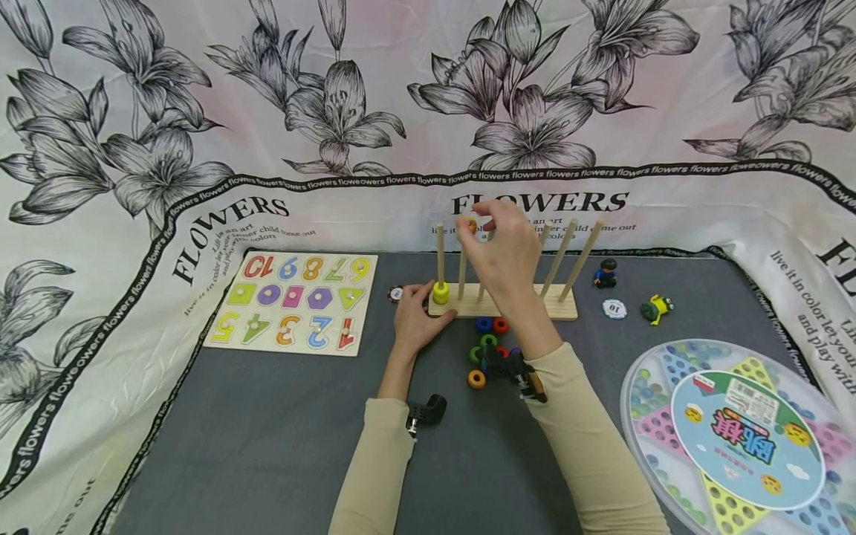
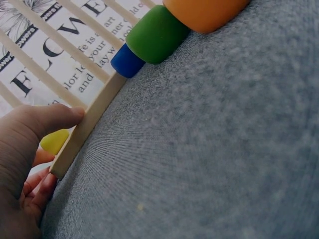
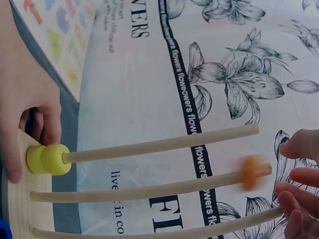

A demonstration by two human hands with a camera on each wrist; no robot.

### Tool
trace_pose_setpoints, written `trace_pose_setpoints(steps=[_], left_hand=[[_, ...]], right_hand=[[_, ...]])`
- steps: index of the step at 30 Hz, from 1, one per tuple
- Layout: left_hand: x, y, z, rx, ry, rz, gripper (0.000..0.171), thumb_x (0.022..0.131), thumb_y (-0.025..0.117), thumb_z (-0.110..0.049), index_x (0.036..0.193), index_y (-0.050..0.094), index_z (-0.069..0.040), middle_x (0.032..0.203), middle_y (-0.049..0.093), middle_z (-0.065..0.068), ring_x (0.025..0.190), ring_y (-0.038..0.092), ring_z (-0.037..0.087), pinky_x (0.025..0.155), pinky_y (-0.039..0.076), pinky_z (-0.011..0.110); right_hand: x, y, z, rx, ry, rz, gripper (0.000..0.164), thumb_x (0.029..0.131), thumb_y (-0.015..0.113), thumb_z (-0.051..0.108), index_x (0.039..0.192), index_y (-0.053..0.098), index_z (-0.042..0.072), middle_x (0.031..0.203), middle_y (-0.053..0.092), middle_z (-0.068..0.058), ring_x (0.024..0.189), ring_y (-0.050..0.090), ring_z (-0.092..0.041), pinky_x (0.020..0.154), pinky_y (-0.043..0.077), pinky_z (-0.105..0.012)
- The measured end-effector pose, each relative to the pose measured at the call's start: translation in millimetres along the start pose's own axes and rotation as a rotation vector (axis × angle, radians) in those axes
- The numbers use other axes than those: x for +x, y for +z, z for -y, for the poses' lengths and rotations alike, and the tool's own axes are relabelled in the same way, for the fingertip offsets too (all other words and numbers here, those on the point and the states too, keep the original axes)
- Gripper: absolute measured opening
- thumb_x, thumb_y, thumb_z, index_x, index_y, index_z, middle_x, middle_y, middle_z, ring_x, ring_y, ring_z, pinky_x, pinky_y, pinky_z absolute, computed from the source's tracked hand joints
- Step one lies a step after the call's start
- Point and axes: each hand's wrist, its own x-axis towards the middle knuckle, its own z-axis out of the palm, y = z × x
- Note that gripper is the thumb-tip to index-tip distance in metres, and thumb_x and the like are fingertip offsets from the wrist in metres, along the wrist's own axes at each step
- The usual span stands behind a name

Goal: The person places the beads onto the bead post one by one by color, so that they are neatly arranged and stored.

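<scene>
Right grip (image 1: 504, 256) is released beside the orange ring (image 3: 250, 173), which sits around the second peg (image 3: 144, 189) near its tip; left grip (image 1: 417, 323) clasps the base (image 1: 468, 304); threading seems underway, next needing a clear drop.

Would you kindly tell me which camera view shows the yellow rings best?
The right wrist view: the yellow rings appear large and clear around their peg. The head view shows them whole but small; the left wrist view shows only part, beside the left hand.
</scene>
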Motion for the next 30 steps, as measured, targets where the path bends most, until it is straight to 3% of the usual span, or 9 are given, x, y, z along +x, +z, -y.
trace_pose_setpoints(steps=[11,20,30], left_hand=[[1.5,1.6,-0.1,0.003,0.019,-0.001,0.072,0.079,0.081,-0.036,0.138,0.057,-0.003,0.119,0.052,0.017,0.103,0.057,0.029,0.085,0.054,0.038],[1.7,2.3,0.4,-0.004,0.007,0.005,0.073,0.079,0.081,-0.036,0.138,0.057,-0.003,0.12,0.052,0.017,0.105,0.056,0.029,0.085,0.053,0.038],[0.0,1.2,-0.5,-0.013,-0.021,0.015,0.073,0.078,0.081,-0.036,0.139,0.056,-0.004,0.122,0.051,0.017,0.107,0.055,0.029,0.087,0.053,0.038]], right_hand=[[-11.4,-10.8,-8.8,0.021,-0.034,0.003,0.019,0.087,0.073,0.017,0.099,0.075,0.003,0.088,0.07,-0.013,0.077,0.065,-0.027,0.06,0.049,-0.041],[-39.6,-22.2,-24.3,0.123,0.077,0.073,0.019,0.087,0.074,0.012,0.102,0.074,0.001,0.093,0.07,-0.015,0.08,0.066,-0.028,0.063,0.052,-0.042],[-82.1,-32.2,-40.7,0.102,0.177,0.2,0.025,0.086,0.074,0.011,0.109,0.072,0.002,0.101,0.07,-0.014,0.087,0.068,-0.028,0.072,0.056,-0.046]])
